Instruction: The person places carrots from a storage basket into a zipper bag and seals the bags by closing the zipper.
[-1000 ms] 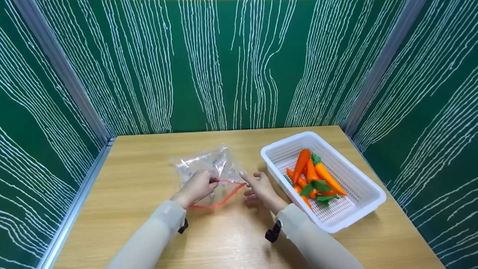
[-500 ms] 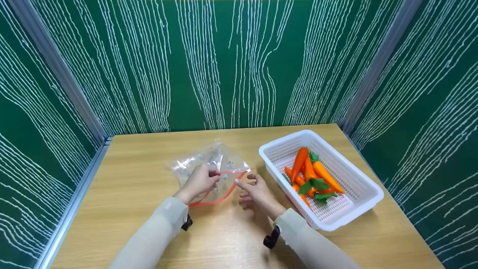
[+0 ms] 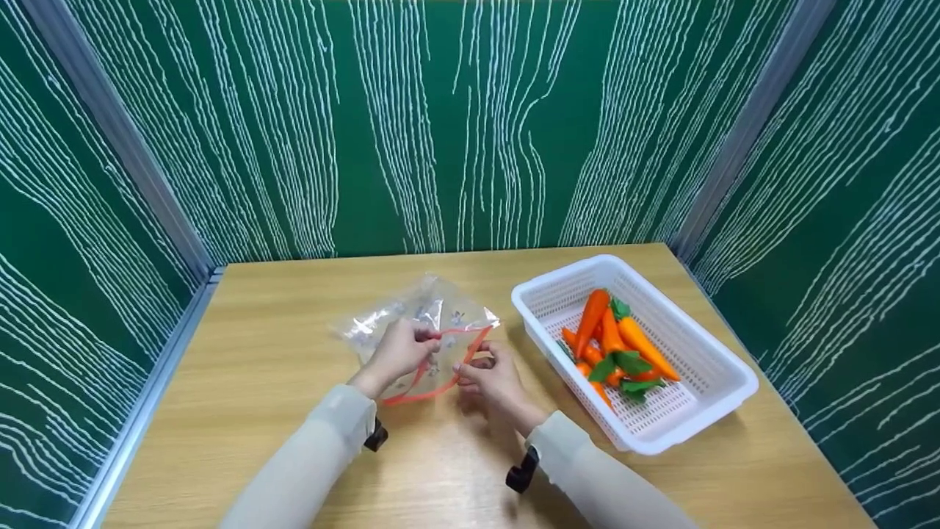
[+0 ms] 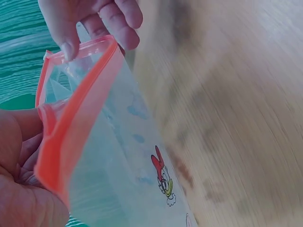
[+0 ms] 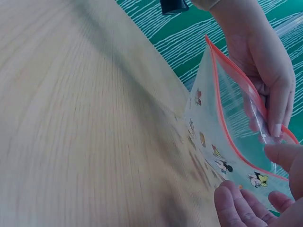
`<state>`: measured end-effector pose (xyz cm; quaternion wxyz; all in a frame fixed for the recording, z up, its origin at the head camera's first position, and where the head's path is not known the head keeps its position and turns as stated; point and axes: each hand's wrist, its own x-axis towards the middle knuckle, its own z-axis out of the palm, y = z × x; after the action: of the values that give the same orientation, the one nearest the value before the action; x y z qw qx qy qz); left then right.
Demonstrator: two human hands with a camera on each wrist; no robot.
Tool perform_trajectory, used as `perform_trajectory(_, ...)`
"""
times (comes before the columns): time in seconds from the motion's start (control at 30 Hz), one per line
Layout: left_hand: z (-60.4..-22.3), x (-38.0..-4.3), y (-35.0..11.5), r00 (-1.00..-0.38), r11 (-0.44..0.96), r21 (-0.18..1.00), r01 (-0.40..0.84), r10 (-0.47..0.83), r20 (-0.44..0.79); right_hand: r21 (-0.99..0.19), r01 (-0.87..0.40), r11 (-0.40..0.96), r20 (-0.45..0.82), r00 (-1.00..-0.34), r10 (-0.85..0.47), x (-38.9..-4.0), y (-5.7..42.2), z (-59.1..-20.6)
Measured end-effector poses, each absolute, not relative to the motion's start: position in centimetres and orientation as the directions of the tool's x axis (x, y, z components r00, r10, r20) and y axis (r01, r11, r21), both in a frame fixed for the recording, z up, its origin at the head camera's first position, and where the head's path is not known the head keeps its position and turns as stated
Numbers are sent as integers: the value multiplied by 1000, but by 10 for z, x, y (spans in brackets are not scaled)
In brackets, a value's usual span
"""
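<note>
A clear zip bag (image 3: 433, 305) with a red-orange sealing strip along its mouth lies tilted on the table, its mouth spread open toward me. My left hand (image 3: 400, 353) pinches one side of the rim between thumb and fingers. On the opposite side my right hand (image 3: 499, 382) takes the rim, thumb at the mouth and fingers behind the film. Small cartoon prints show on the bag (image 4: 128, 156) in the left wrist view. Seen from the right wrist, the left hand (image 5: 265, 61) grips the far rim, and the bag looks flat with nothing visible inside.
To the right stands a white plastic basket (image 3: 716, 367) holding several orange carrots (image 3: 591, 319) with green leaves. It sits close to the right forearm. Green walls (image 3: 470, 147) with white streaks enclose the wooden table (image 3: 242, 353) at the back and sides.
The right hand has come left and now pinches the bag's rim, where before its fingers were spread beside it. The left hand has shifted slightly right and up, and the mouth gapes wider.
</note>
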<state>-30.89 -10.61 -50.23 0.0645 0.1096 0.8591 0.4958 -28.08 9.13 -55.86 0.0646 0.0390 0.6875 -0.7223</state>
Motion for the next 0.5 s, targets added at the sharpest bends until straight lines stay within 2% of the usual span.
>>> perform_trajectory(0.23, -501, -308, -105, -967, 470, 866, 170, 251, 53, -991, 137, -4, -136, -990, -47, -281, 87, -560)
perform_trajectory(0.5, -498, -308, -107, -978, 486, 858, 168, 192, 82, -985, 164, -55, -159, -984, -74, -280, 84, -564)
